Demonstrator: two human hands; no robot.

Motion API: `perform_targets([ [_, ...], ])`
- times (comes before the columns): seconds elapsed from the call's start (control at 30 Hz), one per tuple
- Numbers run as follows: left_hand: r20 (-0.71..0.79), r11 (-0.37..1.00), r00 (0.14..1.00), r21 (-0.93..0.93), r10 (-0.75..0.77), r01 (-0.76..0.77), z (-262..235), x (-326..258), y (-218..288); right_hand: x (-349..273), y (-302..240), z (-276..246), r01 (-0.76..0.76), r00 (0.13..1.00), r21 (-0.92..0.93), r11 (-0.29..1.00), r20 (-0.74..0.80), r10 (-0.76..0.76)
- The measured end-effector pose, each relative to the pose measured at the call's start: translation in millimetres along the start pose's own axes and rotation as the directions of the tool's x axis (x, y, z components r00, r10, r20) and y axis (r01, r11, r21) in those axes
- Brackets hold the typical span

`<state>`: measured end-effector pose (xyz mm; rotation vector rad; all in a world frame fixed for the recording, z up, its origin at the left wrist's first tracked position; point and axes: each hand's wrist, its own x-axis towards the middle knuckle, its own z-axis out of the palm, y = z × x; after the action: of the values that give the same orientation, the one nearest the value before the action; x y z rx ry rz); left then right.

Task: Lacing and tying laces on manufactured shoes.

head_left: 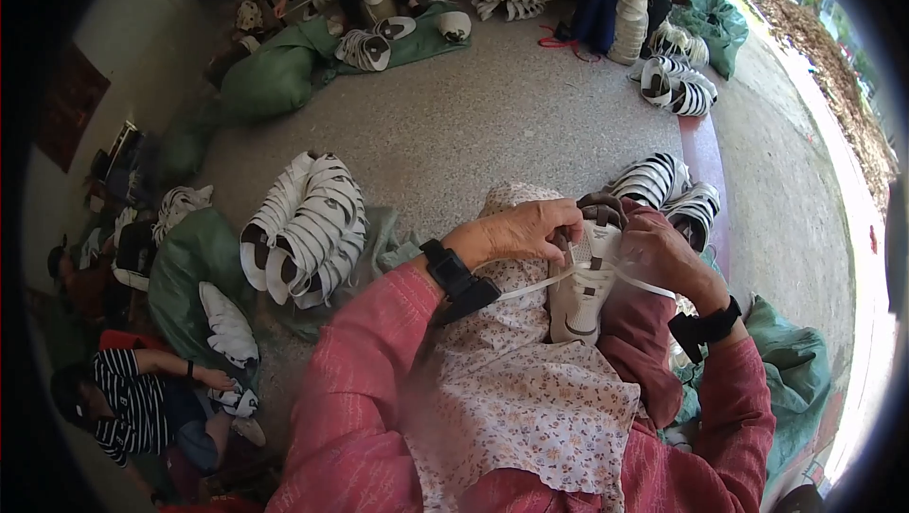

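Note:
A white and beige shoe upper (579, 303) with a brown collar lies on my lap, over a flowered apron (516, 390). My left hand (532, 231) pinches at the upper's eyelet edge near the collar, with the fingertips closed on the white shoelace there. Across the upper, my right hand (668, 252) is curled and slightly blurred, its fingers closed on the lace. One stretch of the white shoelace (535, 288) runs toward my left wrist, and another emerges below my right hand. Both wrists wear black bands.
Nested white shoe uppers (308, 229) stand at left; more uppers (653, 181) lie beyond my right hand. A green sack (791, 371) sits at right. One co-worker (142, 399) sits at lower left, others at the far side. A pale ledge (767, 181) borders the floor.

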<state>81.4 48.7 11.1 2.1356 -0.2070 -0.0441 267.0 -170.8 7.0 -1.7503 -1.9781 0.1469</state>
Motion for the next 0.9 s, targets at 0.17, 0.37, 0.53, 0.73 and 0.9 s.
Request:
perform_targets([
  [0.17,-0.042,0.999,0.998,-0.006,0.035,-0.036,-1.5,-7.9,-8.1,4.4,-6.1,-3.4,-0.033,0.998,0.015,0.999,0.044,0.033],
  [0.37,-0.07,0.984,0.987,0.111,0.145,-0.137,4.1,-3.8,-16.0,13.7,-30.8,-6.3,-0.06,0.991,0.058,0.997,-0.119,0.066],
  [0.53,-0.112,0.978,0.974,0.097,0.196,-0.185,8.5,-3.2,-19.2,39.2,-42.6,30.9,0.059,0.993,0.037,0.998,-0.101,-0.055],
  [0.73,-0.11,0.998,0.992,0.014,0.058,-0.057,7.3,-11.3,-15.4,45.8,-39.0,2.5,0.116,0.988,-0.279,0.953,-0.069,-0.14],
  [0.9,-0.103,0.995,0.993,0.091,0.056,-0.047,15.1,-5.5,8.0,8.5,-2.1,-65.8,-0.429,0.87,-0.012,0.903,-0.273,0.41],
])
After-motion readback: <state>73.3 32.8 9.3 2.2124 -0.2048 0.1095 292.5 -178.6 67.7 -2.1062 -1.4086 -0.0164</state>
